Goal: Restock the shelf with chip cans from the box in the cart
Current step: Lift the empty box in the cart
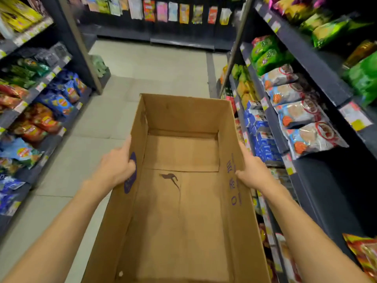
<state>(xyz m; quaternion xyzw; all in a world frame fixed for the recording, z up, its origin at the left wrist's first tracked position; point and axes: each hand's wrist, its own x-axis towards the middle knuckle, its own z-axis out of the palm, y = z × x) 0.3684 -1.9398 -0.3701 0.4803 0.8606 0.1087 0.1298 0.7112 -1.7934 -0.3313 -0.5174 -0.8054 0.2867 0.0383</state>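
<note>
Fingers of the left hand (117,165) and right hand (252,170) curl over the side walls of the box (181,201), held up in the aisle. It looks empty: restocking seems finished; next, probably carrying it off.

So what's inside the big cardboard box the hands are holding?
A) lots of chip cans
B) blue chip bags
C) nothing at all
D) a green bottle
C: the cardboard box shows only its bare brown bottom, while the left hand and right hand grip its two side walls.
</note>
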